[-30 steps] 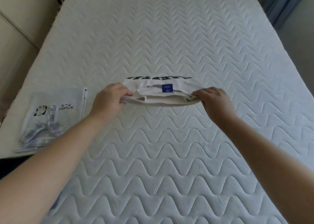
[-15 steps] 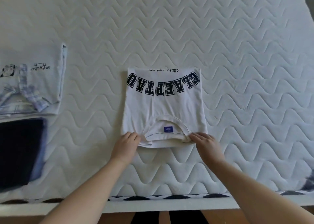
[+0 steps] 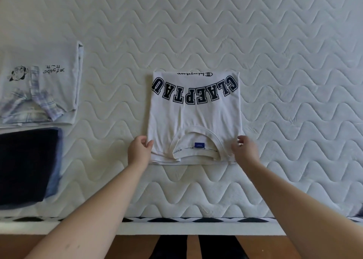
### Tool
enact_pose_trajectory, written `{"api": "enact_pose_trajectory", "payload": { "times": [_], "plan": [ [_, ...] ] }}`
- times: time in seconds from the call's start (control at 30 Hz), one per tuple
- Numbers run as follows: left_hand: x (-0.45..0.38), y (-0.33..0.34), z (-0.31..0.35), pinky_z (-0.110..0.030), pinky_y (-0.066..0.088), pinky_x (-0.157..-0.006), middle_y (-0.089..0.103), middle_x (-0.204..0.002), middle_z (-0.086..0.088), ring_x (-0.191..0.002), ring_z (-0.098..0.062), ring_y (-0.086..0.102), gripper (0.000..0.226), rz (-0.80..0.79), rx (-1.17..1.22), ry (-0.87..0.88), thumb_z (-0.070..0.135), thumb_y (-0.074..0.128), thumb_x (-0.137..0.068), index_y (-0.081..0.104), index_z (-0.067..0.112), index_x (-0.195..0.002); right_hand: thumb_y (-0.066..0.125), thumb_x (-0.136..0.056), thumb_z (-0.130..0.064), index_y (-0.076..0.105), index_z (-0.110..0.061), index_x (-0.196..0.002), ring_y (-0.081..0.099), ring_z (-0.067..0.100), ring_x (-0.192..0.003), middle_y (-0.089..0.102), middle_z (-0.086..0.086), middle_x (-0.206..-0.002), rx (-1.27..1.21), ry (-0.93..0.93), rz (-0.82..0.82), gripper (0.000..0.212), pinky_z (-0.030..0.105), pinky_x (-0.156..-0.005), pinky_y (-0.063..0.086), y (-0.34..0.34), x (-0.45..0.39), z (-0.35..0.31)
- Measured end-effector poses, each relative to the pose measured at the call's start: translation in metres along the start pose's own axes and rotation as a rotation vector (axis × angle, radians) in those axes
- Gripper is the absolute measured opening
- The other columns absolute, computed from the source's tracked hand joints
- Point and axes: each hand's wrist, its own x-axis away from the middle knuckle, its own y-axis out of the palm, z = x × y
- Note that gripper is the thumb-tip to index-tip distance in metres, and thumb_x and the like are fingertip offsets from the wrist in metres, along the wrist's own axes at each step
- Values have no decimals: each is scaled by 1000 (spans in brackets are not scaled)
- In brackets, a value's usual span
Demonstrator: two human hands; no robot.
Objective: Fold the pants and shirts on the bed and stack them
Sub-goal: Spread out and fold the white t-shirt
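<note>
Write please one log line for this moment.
shirt: folded, flat on bed | left hand: at its near left corner | right hand: at near right corner | step: stacking not yet done
</note>
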Motion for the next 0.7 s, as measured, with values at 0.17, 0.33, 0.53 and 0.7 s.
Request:
{"api": "enact_pose_trajectory", "payload": {
  "times": [0.17, 0.33, 0.53, 0.7],
  "plan": [
    [-6, 10, 2, -25, 39, -76, 71, -105, -15, -97, -31, 65, 31, -6, 12, -64, 19, 74, -84, 67, 2, -108, 48, -97, -21, 59, -6, -127, 58, 31, -111, 60, 15, -123, 11, 108, 129, 35, 41, -94, 47, 1, -3, 8],
    [-7, 12, 2, -27, 42, -77, 73, -101, -14, -93, -31, 66, 28, 29, -53, -135, 19, 78, -80, 70, 4, -103, 51, -94, -18, 70, -9, -101, 61, 24, -86, 69, 6, -92, 31, 43, 128, 22, 34, -71, 48, 2, -2, 23],
    [-7, 9, 1, -27, 45, -77, 73, -98, -12, -89, -26, 67, 21, 25, 57, -86, 20, 75, -84, 72, 6, -99, 51, -94, -17, 71, -11, -101, 60, 26, -96, 67, 8, -100, 5, 35, 118, 23, 31, -74, 45, 3, -5, 28],
    [4, 10, -9, -21, 55, -69, 67, -110, -17, -81, -12, 65, 19, -170, 537, -231, 7, 62, -94, 61, 0, -111, 48, -98, -16, 61, -13, -126, 57, 25, -110, 58, 8, -124, -43, 54, 124, 32, 27, -85, 40, 6, 3, 30]
  ]
}}
